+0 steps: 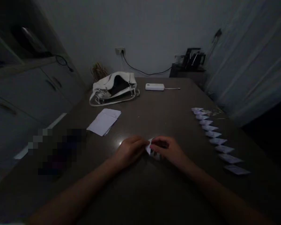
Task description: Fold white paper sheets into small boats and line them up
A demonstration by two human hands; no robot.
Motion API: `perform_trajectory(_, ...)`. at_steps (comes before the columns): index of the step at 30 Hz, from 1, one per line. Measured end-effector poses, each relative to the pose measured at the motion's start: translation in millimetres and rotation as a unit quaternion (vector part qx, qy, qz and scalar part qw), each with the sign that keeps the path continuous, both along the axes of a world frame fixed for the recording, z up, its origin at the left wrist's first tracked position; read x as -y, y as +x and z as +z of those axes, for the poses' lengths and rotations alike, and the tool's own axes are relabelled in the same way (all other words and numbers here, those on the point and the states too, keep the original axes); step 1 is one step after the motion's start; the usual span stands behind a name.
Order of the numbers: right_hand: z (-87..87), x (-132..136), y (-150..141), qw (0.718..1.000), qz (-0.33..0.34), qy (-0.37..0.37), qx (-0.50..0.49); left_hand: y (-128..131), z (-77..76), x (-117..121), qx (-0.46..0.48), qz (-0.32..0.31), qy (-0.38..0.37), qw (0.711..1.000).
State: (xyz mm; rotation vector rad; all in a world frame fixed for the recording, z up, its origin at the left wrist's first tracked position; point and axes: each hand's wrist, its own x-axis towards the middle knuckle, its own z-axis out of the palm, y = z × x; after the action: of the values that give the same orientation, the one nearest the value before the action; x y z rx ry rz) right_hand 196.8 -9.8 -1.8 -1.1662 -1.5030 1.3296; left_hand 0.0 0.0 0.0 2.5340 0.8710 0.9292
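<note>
Centrally, one small white paper [148, 148], pinched by left hand [131, 149] and right hand [170, 149]; rightward on bench [173, 115], folded papers [213, 134], one row.

White bag [105, 82], white device [155, 87], wall socket [118, 51]

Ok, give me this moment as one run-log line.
left hand: touching small paper; right hand: touching same paper; paper stack: left of hands; folded-paper row: right of hands; bag: beyond stack

Sheets [103, 122] L, folded papers [213, 134] R, bag [107, 82] behind sheets (all on tbl [159, 112]).
</note>
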Motion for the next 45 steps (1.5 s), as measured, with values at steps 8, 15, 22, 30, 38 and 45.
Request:
perform_trajectory(8, -3.7, 1.7, 0.2, 0.999, -0.033, 0.005, 0.01, 8.2, 5.4, 5.5, 0.104, 0.053, -0.174, 0.978)
perform_trajectory(15, -1.9, 2.8, -2.6, 0.999, -0.025, 0.02, 0.018, 8.3, 2.6, 3.2, 0.123, 0.057, -0.225, 0.965)
perform_trajectory(22, -7.3, 0.5, -1.3, 1.0, -0.02, 0.006, -0.006, 8.1, 3.2, 3.7, 0.119, 0.067, -0.213, 0.967)
perform_trajectory(30, -2.8, 1.7, -1.5, 1.0, -0.02, -0.015, 0.0, 8.9, 3.5, 4.1, 0.123, 0.065, -0.209, 0.968)
perform_trajectory(38, 1.4, 2.2, -2.4, 0.999, -0.021, -0.029, -0.012, 10.0, 4.5, 4.2, 0.13, 0.084, -0.207, 0.966)
perform_trajectory(45, -5.5, 4.8, -5.4, 0.997, -0.055, -0.012, -0.044, 9.1, 3.5, 3.6, 0.112, 0.081, -0.201, 0.97)
